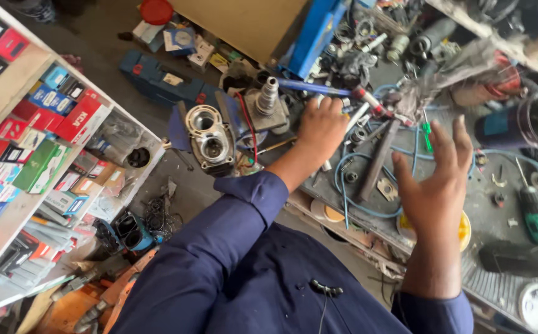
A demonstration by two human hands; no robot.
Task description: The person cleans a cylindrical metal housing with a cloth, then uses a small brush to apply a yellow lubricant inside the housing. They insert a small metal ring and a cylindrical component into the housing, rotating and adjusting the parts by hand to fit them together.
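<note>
Even, soft daylight — faint shadows, slight motion blur, wide-angle bending at edges.

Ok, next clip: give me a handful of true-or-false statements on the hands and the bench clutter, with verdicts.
1. The right hand is spread open above the workbench, holding nothing. True.
2. The left hand grips the green-handled screwdriver. False: the screwdriver lies on the bench between the two hands, and the left hand rests further left, near a metal part with a threaded shaft.
3. A blue hose loops over the bench between the two hands. True.
4. The metal housing with two round bores sits to the right of the right hand. False: it is left of the left hand.
5. Both sleeves are red. False: they are dark blue.
</note>
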